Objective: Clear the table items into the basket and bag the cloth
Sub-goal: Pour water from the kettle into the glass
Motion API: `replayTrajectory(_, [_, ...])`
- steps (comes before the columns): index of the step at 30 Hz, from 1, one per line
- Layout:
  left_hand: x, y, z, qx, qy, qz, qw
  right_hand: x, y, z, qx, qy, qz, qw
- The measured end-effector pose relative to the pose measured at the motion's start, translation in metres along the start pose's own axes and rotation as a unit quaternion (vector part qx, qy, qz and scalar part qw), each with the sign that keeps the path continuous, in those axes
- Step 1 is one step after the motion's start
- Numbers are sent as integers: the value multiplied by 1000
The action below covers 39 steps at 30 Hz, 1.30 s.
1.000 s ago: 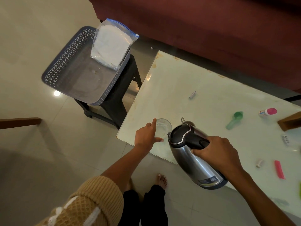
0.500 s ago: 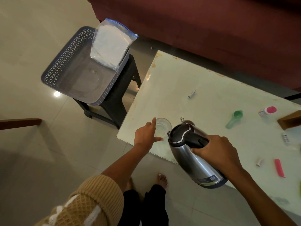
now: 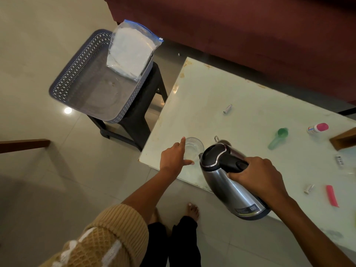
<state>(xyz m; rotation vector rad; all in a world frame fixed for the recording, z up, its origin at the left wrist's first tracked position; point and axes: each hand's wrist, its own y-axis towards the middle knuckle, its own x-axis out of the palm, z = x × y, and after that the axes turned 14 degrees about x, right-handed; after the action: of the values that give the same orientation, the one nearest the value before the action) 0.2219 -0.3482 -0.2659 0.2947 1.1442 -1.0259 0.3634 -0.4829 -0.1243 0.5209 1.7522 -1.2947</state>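
The right hand (image 3: pixel 256 176) has its grip closed around the black handle of a stainless-steel electric kettle (image 3: pixel 231 182), which is tilted with its spout toward a clear drinking glass (image 3: pixel 193 149). The left hand (image 3: pixel 173 158) wraps that glass from the left, forefinger pointing up along its rim and thumb across the near side; the glass stands near the corner of the pale glass-topped bench (image 3: pixel 231 89).

Farther out on the bench lie a small grey battery (image 3: pixel 227 108), a green plastic scoop (image 3: pixel 278 138), a white bottle with a pink cap (image 3: pixel 317 128), a second small battery (image 3: pixel 309 189), a pink plastic strip (image 3: pixel 332 195) and a blister pack (image 3: pixel 339 160) at the right edge.

Left of the bench, a grey perforated plastic basket (image 3: pixel 77 74) sits on a dark stool (image 3: pixel 142 105). A clear zip bag holding white cloth (image 3: pixel 131 53) leans upright against the basket's far end wall.
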Motion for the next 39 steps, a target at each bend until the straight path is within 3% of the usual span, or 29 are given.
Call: replayTrajectory(39, [-2, -2, 2, -4, -18, 5, 1000, 0, -1, -1, 5, 2, -2, 1000])
